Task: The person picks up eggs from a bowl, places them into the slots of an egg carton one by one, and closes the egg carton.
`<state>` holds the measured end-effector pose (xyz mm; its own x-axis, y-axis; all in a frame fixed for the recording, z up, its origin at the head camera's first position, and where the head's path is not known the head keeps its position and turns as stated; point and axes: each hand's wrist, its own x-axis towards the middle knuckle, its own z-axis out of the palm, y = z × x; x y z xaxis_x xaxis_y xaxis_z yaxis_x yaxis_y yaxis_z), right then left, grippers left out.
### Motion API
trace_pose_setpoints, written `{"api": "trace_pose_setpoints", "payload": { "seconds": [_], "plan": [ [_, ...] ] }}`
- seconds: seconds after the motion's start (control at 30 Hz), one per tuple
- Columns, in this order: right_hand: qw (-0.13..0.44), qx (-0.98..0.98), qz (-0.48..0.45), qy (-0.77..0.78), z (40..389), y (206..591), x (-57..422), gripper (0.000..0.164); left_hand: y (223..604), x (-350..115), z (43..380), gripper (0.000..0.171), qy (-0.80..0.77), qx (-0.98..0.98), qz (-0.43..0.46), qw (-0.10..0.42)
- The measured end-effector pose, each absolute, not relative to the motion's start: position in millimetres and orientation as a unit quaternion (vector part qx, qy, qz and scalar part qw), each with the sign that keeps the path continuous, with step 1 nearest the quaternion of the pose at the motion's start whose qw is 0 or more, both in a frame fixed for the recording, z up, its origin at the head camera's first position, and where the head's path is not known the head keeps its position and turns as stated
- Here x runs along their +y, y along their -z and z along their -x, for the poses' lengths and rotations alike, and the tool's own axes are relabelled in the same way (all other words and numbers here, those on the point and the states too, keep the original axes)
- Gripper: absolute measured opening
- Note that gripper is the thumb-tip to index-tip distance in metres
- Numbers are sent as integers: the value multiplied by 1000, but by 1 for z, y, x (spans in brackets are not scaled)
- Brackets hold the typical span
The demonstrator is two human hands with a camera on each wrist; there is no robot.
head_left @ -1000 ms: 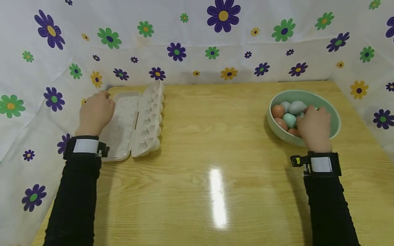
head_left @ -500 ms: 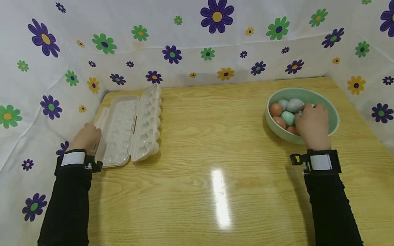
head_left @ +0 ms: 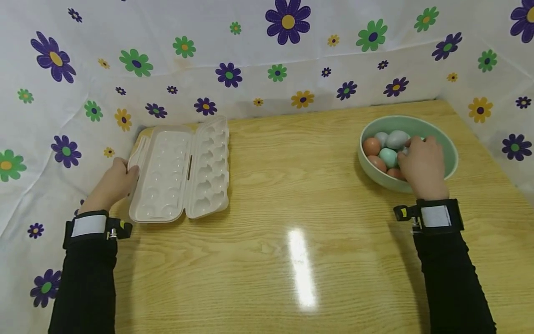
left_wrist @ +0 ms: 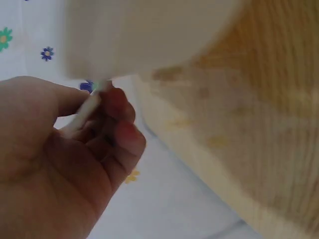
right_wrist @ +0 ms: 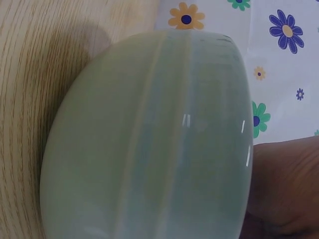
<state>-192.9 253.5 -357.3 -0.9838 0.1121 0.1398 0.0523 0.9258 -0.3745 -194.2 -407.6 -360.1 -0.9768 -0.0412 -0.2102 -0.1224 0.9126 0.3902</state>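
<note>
A pale plastic egg carton (head_left: 162, 176) lies opened out at the table's left, its second half (head_left: 208, 171) of egg cups hinged on the right side. My left hand (head_left: 121, 178) grips the carton's left edge strip; in the left wrist view, the fingers (left_wrist: 117, 107) curl round a thin pale strip below the blurred carton (left_wrist: 144, 35). Across the table, my right hand (head_left: 423, 162) reaches down into a light green bowl (head_left: 400, 185) of brown eggs (head_left: 371, 146) and bluish eggs (head_left: 389, 157). Its fingertips are hidden; the right wrist view shows mostly the bowl's outer wall (right_wrist: 144, 139).
A wooden table (head_left: 267, 208) lies between carton and bowl. White flower-printed cloth (head_left: 250, 41) walls off the back and both sides, close to the carton and the bowl.
My left hand has come down from above the carton's far left to its left edge and taken hold. The carton's right half has swung out flatter. My right hand stays in the bowl.
</note>
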Motion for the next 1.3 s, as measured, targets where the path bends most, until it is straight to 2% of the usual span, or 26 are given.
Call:
{"api": "trace_pose_setpoints", "payload": {
  "seconds": [0.4,0.8,1.03,1.3],
  "plan": [
    [74,-981,32,-178,191,353,250,34,337,-369,188,63,-230,972,21,32],
    [63,-981,35,-183,189,354,253,35,321,-320,181,53,-258,966,-8,-12],
    [69,-981,34,-175,192,353,253,35,313,-292,174,57,-246,969,-3,-2],
    [71,-981,37,-175,192,356,254,35,312,-261,169,52,-237,971,-9,-1]
  ]
}}
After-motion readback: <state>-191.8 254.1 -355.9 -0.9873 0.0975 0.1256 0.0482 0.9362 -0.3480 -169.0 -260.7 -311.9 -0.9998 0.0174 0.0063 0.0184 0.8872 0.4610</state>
